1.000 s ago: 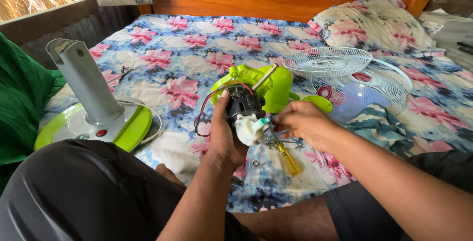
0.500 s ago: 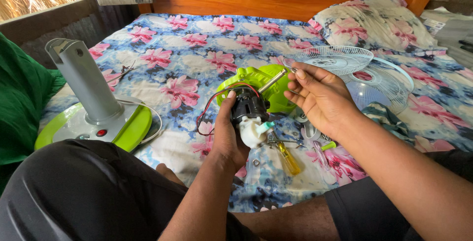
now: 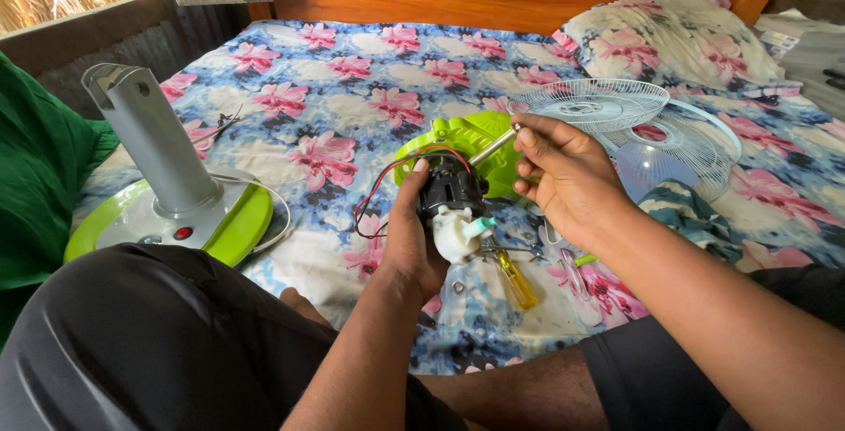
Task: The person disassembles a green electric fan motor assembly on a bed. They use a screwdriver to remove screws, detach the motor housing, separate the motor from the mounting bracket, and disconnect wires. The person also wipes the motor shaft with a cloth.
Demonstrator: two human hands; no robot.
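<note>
Two hands on one black fan motor with white plastic gearbox, held just above the yellow-handled screwdriver.
Left hand wraps the body; right hand pinches the steel shaft; it looks dense and rigid, its red and black wires fragile; grip the casing.

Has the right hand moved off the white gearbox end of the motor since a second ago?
Yes. The right hand went up from beside the yellow screwdriver to the motor shaft, nearer the white fan grille.

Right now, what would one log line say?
left hand: holds fan motor | right hand: pinches motor shaft | screwdriver: on bed
</note>
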